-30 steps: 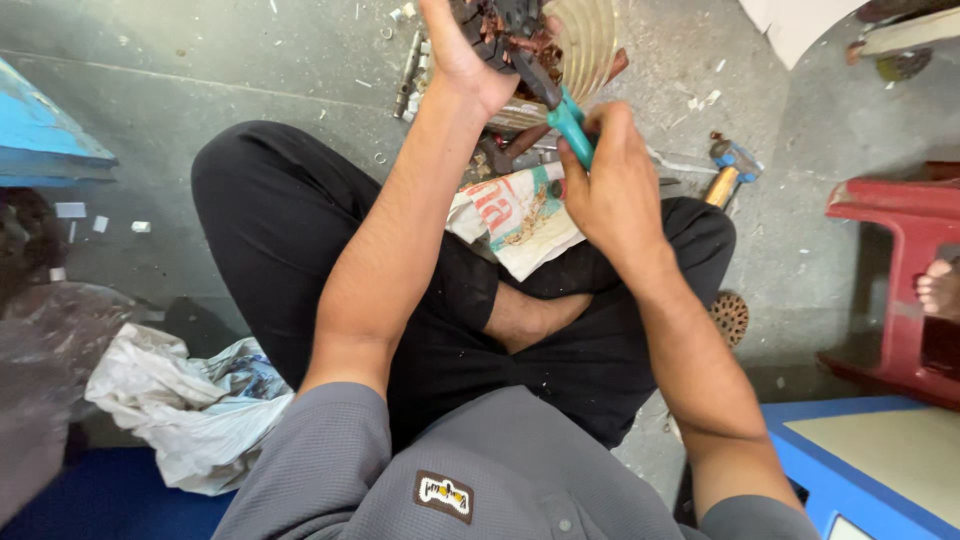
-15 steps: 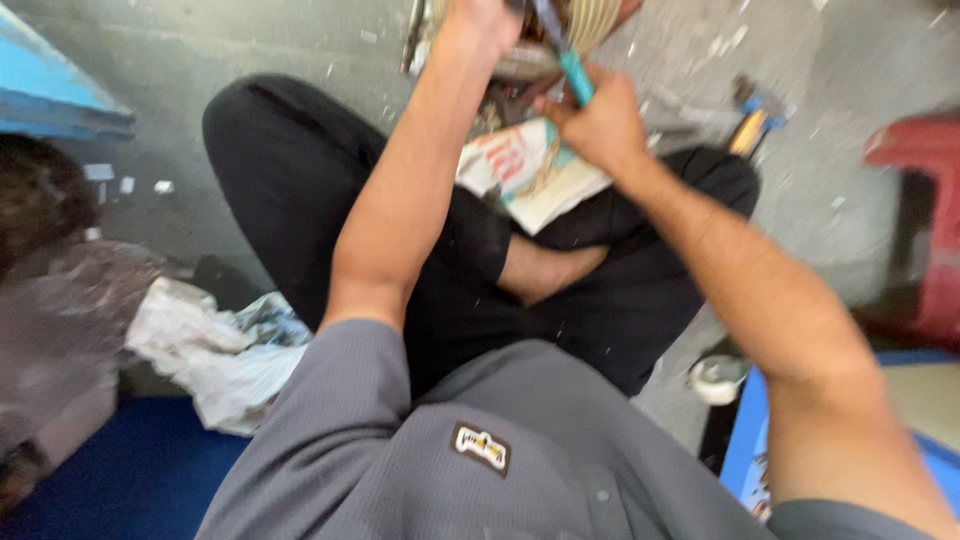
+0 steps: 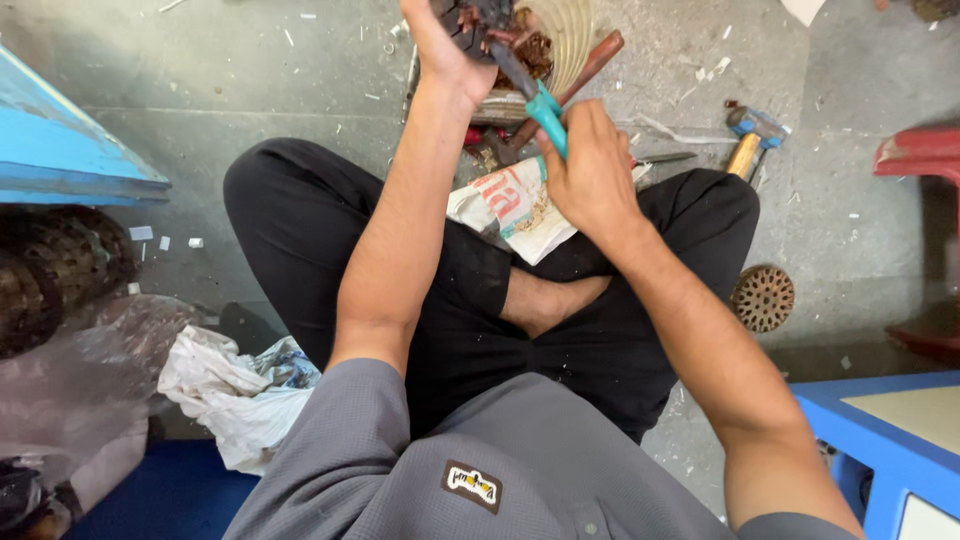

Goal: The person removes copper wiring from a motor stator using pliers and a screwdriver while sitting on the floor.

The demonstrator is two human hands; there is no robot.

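Note:
I sit cross-legged on a grey floor. My left hand [image 3: 443, 48] grips a dark, copper-wound motor part [image 3: 478, 18] at the top edge of the view. My right hand [image 3: 590, 175] is closed on the teal handles of pliers [image 3: 540, 103], whose dark jaws reach up into the windings. Behind the part lies a pale ribbed round piece [image 3: 568, 35], partly hidden. A folded printed paper [image 3: 510, 205] rests on my lap under both hands.
A wooden-handled tool [image 3: 592, 65] and a hammer [image 3: 750, 135] lie on the floor ahead. A round perforated disc [image 3: 763, 298] sits right of my knee. Blue boards [image 3: 60, 150] at left, crumpled plastic bag [image 3: 235, 385] lower left, red stool [image 3: 925, 160] right, blue box [image 3: 890, 440] lower right.
The camera swung and settled; both hands stay at the motor part, the right hand holding the pliers slightly lower and more central in view.

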